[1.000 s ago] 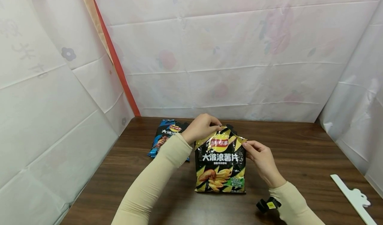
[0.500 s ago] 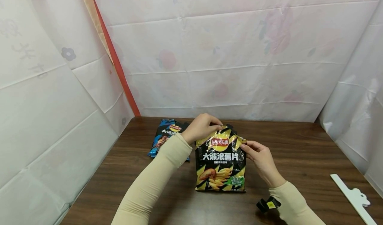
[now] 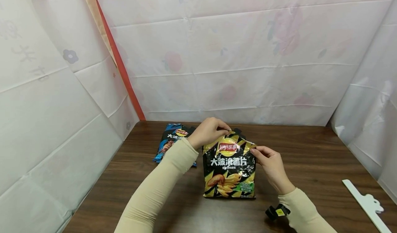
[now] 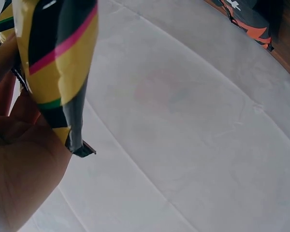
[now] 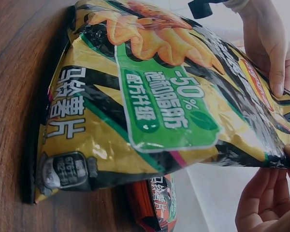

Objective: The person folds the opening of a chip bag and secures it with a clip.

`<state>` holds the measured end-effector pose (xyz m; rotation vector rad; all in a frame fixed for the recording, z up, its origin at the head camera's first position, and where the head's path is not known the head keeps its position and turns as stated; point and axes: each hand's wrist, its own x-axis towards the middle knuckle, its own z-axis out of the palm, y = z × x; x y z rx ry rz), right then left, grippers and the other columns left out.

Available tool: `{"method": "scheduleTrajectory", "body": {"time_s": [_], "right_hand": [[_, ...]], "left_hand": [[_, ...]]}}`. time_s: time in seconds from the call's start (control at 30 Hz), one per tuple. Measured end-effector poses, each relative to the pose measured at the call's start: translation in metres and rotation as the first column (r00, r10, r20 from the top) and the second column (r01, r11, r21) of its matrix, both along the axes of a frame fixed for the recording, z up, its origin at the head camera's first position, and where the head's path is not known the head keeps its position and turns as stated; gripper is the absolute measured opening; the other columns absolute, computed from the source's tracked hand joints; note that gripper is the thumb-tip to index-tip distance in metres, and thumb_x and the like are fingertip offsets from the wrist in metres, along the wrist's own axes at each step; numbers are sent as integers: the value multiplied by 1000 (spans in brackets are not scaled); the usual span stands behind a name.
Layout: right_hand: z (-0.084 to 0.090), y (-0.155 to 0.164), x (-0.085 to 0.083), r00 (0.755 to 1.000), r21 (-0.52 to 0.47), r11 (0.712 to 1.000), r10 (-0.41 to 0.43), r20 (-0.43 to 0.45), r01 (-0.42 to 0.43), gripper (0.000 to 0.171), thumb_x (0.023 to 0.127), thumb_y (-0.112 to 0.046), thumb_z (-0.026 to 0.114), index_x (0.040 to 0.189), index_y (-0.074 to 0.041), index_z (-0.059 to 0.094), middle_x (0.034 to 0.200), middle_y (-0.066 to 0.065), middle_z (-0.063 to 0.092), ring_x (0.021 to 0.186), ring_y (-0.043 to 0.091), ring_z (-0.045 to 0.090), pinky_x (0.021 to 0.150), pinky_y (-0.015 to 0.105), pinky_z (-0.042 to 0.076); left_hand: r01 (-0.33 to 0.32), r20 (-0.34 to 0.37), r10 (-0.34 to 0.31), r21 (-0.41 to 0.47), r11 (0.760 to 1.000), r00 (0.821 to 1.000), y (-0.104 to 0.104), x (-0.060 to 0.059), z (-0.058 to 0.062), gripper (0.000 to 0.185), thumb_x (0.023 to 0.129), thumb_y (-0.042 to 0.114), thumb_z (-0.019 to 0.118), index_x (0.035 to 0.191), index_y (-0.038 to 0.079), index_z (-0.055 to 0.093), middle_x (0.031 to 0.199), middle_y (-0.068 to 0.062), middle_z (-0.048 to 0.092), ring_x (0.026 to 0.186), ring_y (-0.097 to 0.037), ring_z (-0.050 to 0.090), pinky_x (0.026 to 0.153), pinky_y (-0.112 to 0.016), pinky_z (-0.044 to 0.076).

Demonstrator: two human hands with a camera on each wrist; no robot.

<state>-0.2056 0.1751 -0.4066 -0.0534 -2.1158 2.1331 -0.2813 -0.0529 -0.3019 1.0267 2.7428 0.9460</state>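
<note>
The left hand (image 3: 207, 132) and the right hand (image 3: 269, 160) both pinch the top corners of the black and yellow chip bag (image 3: 228, 171), standing just beside the blue chip bag (image 3: 171, 141).

Dark brown wood-grain table (image 3: 310, 157) w/ creased white floral plastic sheeting (image 3: 232, 53) walls, orange-red strip (image 3: 124, 71) at left corner.

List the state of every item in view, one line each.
Yellow chip bag: sealed, standing upright on the table, top corners pinched by both hands.
Blue chip bag: sealed, lying flat behind the left arm.
Left hand: pinching the bag's top left corner.
Right hand: pinching the bag's top right corner.
White plastic strip: lying flat at the table's right edge.
</note>
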Motion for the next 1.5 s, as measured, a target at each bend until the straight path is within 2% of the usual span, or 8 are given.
{"method": "scheduleTrajectory", "body": {"time_s": [0.4, 0.67, 0.83, 1.0, 1.07, 1.23, 1.4, 1.5], "right_hand": [[-3, -3, 1, 999, 36, 999, -15, -50, 17, 28, 93, -19, 68, 102, 8, 69, 84, -13, 67, 78, 6, 63, 69, 23, 56], [-4, -4, 0, 998, 22, 1000, -18, -65, 20, 29, 93, -18, 69, 102, 10, 68, 85, -12, 68, 79, 5, 64, 70, 23, 56], [-3, -4, 0, 997, 16, 1000, -19, -78, 21, 30, 93, -16, 68, 103, 12, 66, 85, -12, 69, 78, 5, 65, 69, 23, 56], [-4, -3, 0, 996, 32, 999, -17, -88, 19, 29, 93, -16, 68, 103, 11, 67, 84, -12, 69, 77, 5, 64, 69, 22, 56], [-5, -2, -1, 996, 34, 999, -12, -88, 15, 27, 93, -17, 68, 101, 9, 68, 84, -12, 68, 77, 5, 64, 69, 22, 56], [-8, 1, -3, 996, 6, 1000, 9, -94, -9, 17, 94, -17, 68, 97, -1, 71, 86, -12, 68, 78, 4, 64, 69, 22, 56], [-8, 3, -3, 994, -14, 999, 35, -104, -37, 9, 94, -15, 67, 95, -8, 72, 86, -11, 68, 79, 4, 64, 70, 23, 56], [-7, 4, -3, 995, -13, 999, 38, -97, -40, 7, 94, -16, 67, 93, -11, 73, 87, -12, 68, 80, 4, 64, 71, 23, 56]], "left_hand": [[-15, 20, 16, -23, 1000, 1000, -2, -1, -1, 20, 98, 19, 61, 109, 12, 76, 99, -2, 75, 60, -10, 58, 56, -22, 41], [-12, 53, 13, -14, 1000, 999, 1, 2, 4, 26, 99, 32, 59, 105, 16, 77, 87, 3, 73, 45, -9, 37, 54, -24, 38], [-19, 55, 19, -18, 1000, 998, 3, 3, 5, 43, 102, 41, 51, 74, 15, 71, 51, 4, 44, 40, -9, 26, 53, -25, 37], [-23, 75, 24, -13, 1000, 997, 4, 3, 4, 56, 102, 41, 49, 52, 17, 43, 44, 6, 26, 38, -10, 21, 49, -25, 35], [-19, 87, 20, -7, 1000, 996, 4, 3, 4, 57, 102, 40, 51, 51, 17, 43, 44, 6, 25, 38, -10, 20, 48, -25, 33], [0, 118, 0, 1, 1000, 993, 2, 1, 6, 49, 101, 38, 54, 63, 9, 64, 46, 5, 28, 39, -10, 21, 45, -25, 29], [5, 174, -9, 26, 1000, 985, 1, 1, 8, 28, 99, 35, 59, 101, 15, 79, 62, 0, 60, 38, -9, 24, 43, -25, 29], [19, 194, -26, 34, 999, 981, 0, 0, 9, 27, 98, 32, 61, 109, 14, 77, 83, -1, 73, 39, -9, 25, 43, -25, 30]]}}
